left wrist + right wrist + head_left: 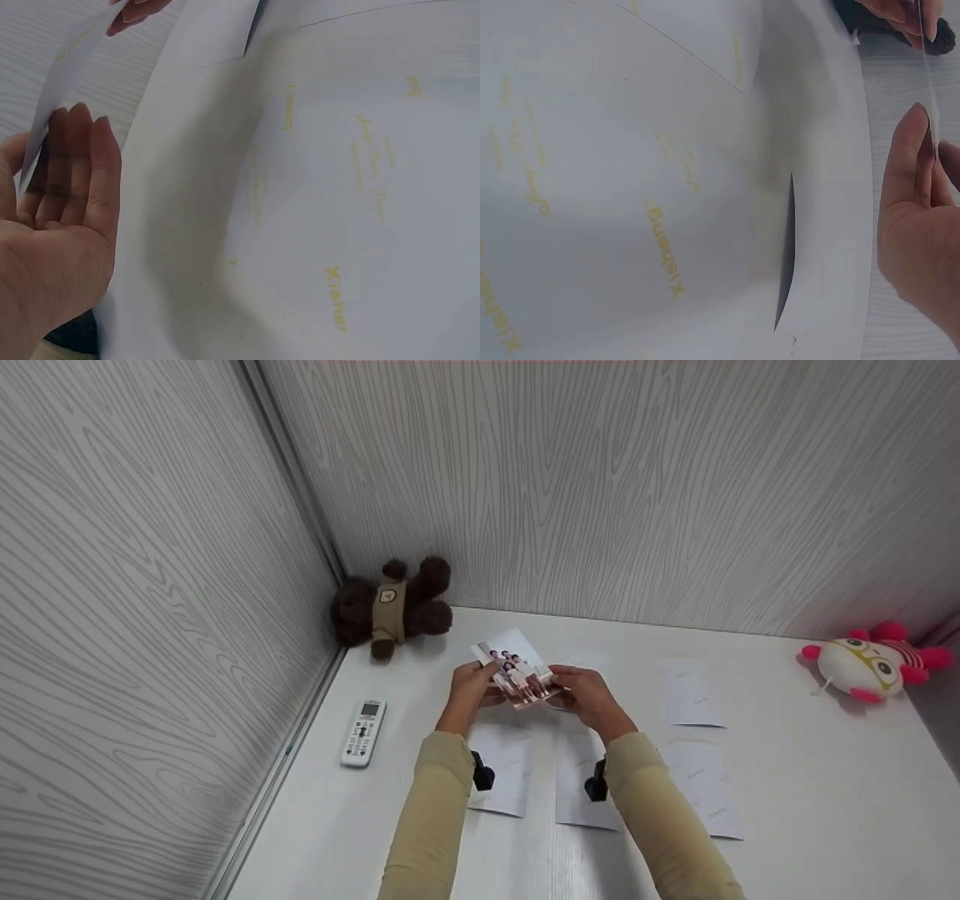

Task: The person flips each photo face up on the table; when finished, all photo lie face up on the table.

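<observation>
Above the white table, both hands hold a photo print (516,678) with a group of people in light clothes on its face. My left hand (471,688) grips its left edge, thumb over the front and fingers behind. At the opposite edge my right hand (587,695) pinches the print between thumb and fingers. A pale sheet edge shows behind the picture at the top. From the left wrist, the white back of the print (66,71) rises out of the left hand (66,187). The right wrist view shows it edge-on in the right hand (922,225).
Several white sheets with faint yellow backprint, such as one (501,772) below the hands and one (691,694) to the right, lie on the table (817,780). A remote control (364,733) is at left. A brown teddy bear (390,611) and a pink-white plush toy (862,664) lie near the walls.
</observation>
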